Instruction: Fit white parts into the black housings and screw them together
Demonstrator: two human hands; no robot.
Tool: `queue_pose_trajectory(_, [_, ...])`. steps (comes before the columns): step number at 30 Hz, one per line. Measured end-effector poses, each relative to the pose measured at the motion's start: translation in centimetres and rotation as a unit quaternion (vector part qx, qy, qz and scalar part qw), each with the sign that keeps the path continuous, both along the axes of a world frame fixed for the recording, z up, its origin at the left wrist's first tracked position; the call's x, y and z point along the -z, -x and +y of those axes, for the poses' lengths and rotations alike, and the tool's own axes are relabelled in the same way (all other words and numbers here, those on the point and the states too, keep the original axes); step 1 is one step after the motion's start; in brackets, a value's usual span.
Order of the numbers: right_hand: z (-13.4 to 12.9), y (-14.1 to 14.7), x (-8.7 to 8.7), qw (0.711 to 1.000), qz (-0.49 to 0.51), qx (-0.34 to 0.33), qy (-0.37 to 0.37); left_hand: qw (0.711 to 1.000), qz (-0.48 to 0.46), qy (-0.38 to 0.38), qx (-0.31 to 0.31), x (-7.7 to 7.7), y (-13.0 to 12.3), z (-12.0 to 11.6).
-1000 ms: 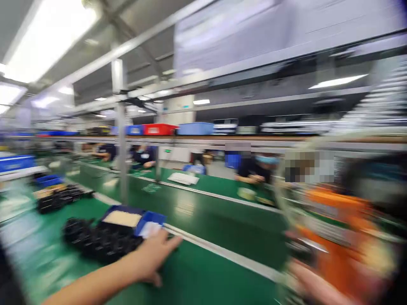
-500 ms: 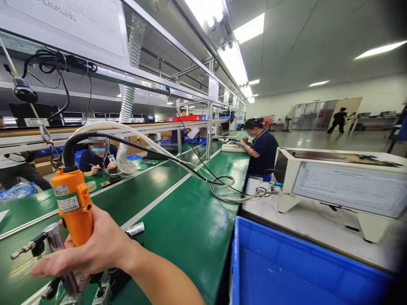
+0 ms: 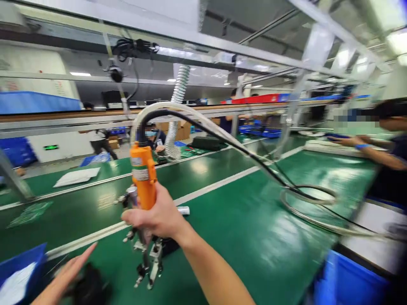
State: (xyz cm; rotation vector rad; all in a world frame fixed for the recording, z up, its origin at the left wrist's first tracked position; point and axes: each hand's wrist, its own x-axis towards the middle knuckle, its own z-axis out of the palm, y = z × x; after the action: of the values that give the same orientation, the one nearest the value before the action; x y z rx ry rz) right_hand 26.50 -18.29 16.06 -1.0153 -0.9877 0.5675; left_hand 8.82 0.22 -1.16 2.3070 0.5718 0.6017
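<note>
My right hand (image 3: 159, 214) is wrapped round an orange tool (image 3: 143, 173) held upright over the green bench. A black cable and pale tubes arch from its top toward the right. Below the hand hang metal clamp-like parts (image 3: 154, 260) with small fittings, beside a silver cylinder. At the lower left my left hand (image 3: 74, 267) has come into view with a finger stretched out, holding nothing visible. Near it lies a blurred dark object (image 3: 90, 286).
A blue bin (image 3: 23, 271) with white material is at the lower left. Coiled tubing (image 3: 308, 195) lies on the bench at right. A metal shelf rail (image 3: 203, 111) crosses above. A person with a blue wristband (image 3: 361, 146) works at the right; others are behind.
The view has swung left, bringing the blue bin and my left hand into sight. My right hand still holds the orange tool, which now appears nearer the middle.
</note>
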Motion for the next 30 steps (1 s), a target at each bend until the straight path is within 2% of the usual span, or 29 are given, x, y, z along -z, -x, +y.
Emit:
queue_pose_trajectory(1, [0.1, 0.1, 0.1, 1.000, -0.006, 0.013, -0.004, 0.999, 0.001, 0.032, 0.009, 0.2, 1.7, -0.1])
queue_pose_trajectory(3, [0.3, 0.3, 0.3, 0.999, -0.025, 0.041, -0.003, 0.990, -0.008, 0.119, 0.078, 0.7, 2.8, -0.9])
queue_pose_trajectory(4, [0.4, 0.4, 0.3, 0.998, -0.033, 0.060, 0.000, 0.979, -0.015, 0.164, 0.120, 1.1, 2.4, -1.4])
queue_pose_trajectory(6, [0.5, 0.6, 0.2, 0.994, -0.044, 0.103, -0.004, 0.959, -0.046, 0.227, 0.163, 2.3, 1.0, -2.1])
queue_pose_trajectory(10, [0.9, 0.7, 0.2, 0.982, -0.057, 0.166, -0.062, 0.925, -0.101, 0.310, 0.197, 5.0, -0.8, -3.1])
queue_pose_trajectory(12, [1.2, 0.6, 0.5, 0.974, -0.068, 0.193, -0.096, 0.911, -0.117, 0.340, 0.204, 5.7, -0.9, -3.6])
queue_pose_trajectory(15, [1.8, 0.4, 0.9, 0.966, -0.083, 0.213, -0.122, 0.907, -0.131, 0.354, 0.184, 5.7, -1.0, -4.3])
queue_pose_trajectory(22, [2.8, 0.4, 1.6, 0.968, -0.090, 0.203, -0.120, 0.911, -0.117, 0.359, 0.165, 4.8, -1.4, -4.8])
queue_pose_trajectory(30, [2.4, -0.3, 2.5, 0.962, -0.090, 0.225, -0.129, 0.886, -0.125, 0.405, 0.187, 4.1, -1.7, -4.2])
